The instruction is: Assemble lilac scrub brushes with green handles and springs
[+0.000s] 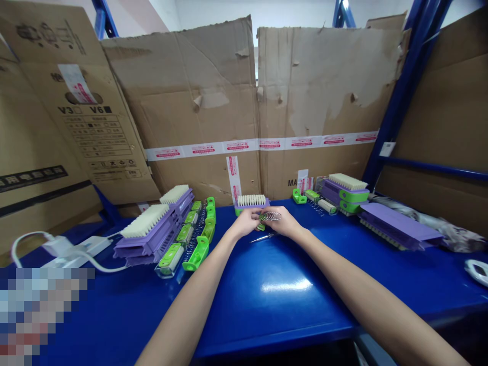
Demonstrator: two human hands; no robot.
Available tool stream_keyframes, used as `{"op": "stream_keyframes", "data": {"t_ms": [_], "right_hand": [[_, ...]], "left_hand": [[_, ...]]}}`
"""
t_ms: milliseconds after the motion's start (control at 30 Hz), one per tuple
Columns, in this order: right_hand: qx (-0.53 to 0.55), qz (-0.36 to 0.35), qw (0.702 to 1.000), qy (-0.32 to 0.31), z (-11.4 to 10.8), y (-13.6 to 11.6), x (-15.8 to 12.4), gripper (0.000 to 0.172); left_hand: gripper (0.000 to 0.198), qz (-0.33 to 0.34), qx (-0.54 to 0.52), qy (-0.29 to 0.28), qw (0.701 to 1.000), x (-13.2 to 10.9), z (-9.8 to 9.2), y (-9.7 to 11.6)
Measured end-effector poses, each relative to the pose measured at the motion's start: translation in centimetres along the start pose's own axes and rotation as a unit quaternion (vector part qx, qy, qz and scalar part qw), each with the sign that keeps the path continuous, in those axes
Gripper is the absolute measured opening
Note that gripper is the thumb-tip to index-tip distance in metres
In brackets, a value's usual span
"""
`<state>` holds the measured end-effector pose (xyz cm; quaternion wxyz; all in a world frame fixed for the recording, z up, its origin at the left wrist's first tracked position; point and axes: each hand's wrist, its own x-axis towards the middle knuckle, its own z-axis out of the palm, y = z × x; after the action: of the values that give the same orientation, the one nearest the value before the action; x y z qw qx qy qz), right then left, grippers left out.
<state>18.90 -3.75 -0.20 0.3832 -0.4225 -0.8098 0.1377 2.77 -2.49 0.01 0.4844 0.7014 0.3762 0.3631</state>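
In the middle of the table, my left hand (245,223) and my right hand (285,221) meet with curled fingers. A thin metal coil spring (270,216) lies across the fingers of my right hand. Between the hands shows a small green piece (261,226), mostly covered, with my left fingers closed on it. A slim metal tool (263,237) rests on the table just below them; its kind is unclear. Directly behind the hands sits a purple and green brush block (251,201) with cream bristles facing up.
At left stand stacked purple brush parts (152,234), a row of green-capped rollers (185,234), springs (198,229) and green end brackets (198,253). More brush parts (345,190) stand at right. A white power strip (82,251) lies far left. Cardboard (190,101) walls the back.
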Motion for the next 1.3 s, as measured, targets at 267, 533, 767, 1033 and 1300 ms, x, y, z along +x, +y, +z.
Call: {"op": "stream_keyframes", "data": {"t_ms": [267,533,767,1033,1300], "right_hand": [[-0.033,0.008,0.999,0.002,0.0,-0.4,-0.1,0.011],[0.016,-0.021,0.999,-0.020,-0.1,0.5,0.2,0.007],[-0.024,0.018,0.999,-0.028,0.0,0.2,0.3,0.011],[0.037,0.056,0.997,-0.050,-0.5,-0.3,0.2,0.014],[-0.031,0.057,0.996,-0.064,-0.7,-0.7,0.3,0.016]], "left_hand": [[0.043,-0.011,-0.006,-0.004,1.000,-0.4,0.1,0.6],[0.037,-0.028,-0.004,-0.006,1.000,-0.3,0.5,0.7],[0.041,-0.034,0.019,-0.026,0.999,-0.3,0.3,1.0],[0.047,-0.050,0.036,-0.032,0.998,-0.6,0.5,1.4],[0.049,-0.042,0.047,-0.041,0.997,-0.3,0.5,1.1]]}}
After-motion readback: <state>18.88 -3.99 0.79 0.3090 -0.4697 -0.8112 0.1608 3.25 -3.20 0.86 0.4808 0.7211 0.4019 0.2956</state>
